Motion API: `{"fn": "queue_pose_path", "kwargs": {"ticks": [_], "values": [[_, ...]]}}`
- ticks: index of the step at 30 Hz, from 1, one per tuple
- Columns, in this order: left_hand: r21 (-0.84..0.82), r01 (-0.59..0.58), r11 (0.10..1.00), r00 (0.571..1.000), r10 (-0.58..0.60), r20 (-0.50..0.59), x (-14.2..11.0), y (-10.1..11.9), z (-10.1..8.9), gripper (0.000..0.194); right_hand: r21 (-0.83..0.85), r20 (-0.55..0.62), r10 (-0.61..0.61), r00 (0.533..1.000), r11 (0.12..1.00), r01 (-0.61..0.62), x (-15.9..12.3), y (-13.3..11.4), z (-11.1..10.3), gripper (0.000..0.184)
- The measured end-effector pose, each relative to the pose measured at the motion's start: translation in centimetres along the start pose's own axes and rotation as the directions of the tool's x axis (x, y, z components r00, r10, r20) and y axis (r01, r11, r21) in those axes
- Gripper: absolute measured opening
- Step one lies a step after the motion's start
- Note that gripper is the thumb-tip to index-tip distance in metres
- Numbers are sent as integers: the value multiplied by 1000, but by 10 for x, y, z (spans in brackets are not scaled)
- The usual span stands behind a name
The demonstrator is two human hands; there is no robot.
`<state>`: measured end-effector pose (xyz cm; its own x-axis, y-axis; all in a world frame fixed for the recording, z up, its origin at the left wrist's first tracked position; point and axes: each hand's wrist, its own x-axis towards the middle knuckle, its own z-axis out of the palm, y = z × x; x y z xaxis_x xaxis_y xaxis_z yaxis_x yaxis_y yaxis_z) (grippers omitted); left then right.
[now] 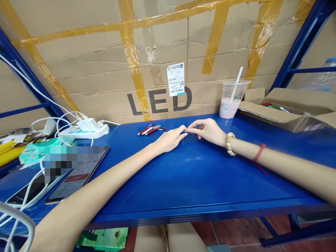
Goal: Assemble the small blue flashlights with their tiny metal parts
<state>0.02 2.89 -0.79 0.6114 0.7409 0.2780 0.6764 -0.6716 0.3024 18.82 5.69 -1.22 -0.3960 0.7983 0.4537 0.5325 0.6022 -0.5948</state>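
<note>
My left hand (170, 139) rests low over the blue shelf top, its fingers pressed together and pointing right. From the other side, my right hand (210, 131) pinches thumb and forefinger at the same spot. Where the fingertips meet, a tiny dark, shiny piece (186, 131) shows; it is too small and covered to name. Just left of my left hand lie several small red and silver metal tubes (151, 130) with carabiner clips, in a loose group. A beaded bracelet (230, 144) and a red cord (259, 153) are on my right arm.
A plastic cup (231, 99) with a straw stands at the back right beside an open cardboard box (283, 108). On the left are a power strip (99, 131) with white cables, a tablet (86, 171) and a phone (28, 192). A taped carton (105, 77) forms the back.
</note>
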Motion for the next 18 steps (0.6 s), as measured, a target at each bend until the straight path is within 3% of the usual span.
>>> {"fn": "queue_pose_path", "kwargs": {"ticks": [8,13,18], "values": [[46,69,997,998,-69,-11,-1,3,-1,25,81,-193,-65,979,993,82,0,0,-1,34],[78,62,995,998,-63,15,0,3,-1,25,155,-88,-112,990,980,125,-1,-2,1,37],[88,32,996,999,-33,8,1,-1,1,25,161,-59,-122,991,978,130,-1,-2,0,39]]}}
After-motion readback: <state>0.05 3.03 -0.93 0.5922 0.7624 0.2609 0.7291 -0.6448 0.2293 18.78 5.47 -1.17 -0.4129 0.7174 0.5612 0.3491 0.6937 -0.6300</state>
